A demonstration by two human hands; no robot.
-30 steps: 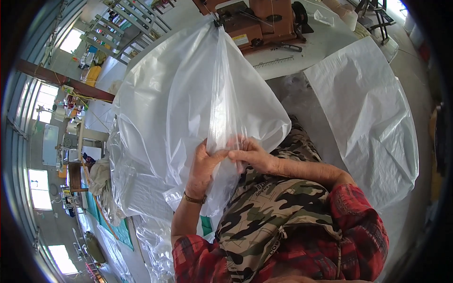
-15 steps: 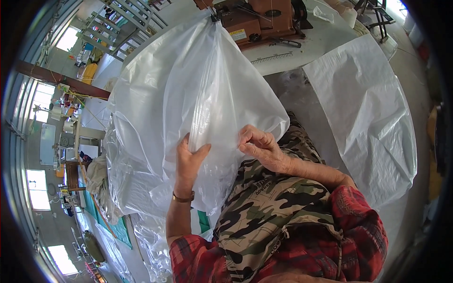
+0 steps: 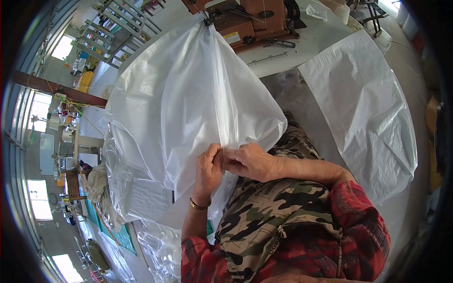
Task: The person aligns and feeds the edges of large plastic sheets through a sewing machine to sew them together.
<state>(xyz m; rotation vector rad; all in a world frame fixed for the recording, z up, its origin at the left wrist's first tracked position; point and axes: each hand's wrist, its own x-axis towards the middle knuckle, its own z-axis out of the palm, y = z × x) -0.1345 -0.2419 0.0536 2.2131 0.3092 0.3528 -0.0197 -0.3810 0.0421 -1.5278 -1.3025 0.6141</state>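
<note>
Your left hand (image 3: 209,170) and right hand (image 3: 255,162) had met, clamped on plastic sheeting (image 3: 186,99) before the sewing machine (image 3: 264,26); a white sheet (image 3: 361,108) lay right of it.

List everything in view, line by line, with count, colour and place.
Plastic sheet: 1, translucent white, gathered from machine to hands
Sewing machine: 1, brown, top centre, partly cut off
Tabletop: 1, pale, under the machine
White sheet: 1, white, right side
Metal rack: 1, grey, upper left
Beam: 1, reddish brown, left
Windows: at least 4, bright white, far left
Small clutter: too small to count, mixed colours, left
Wristwatch: 1, gold-coloured, left wrist
Shirt: 1, red plaid, lower centre
Left hand: 1, bare, gripping the plastic sheet
Right hand: 1, bare, beside it, gripping too
</note>
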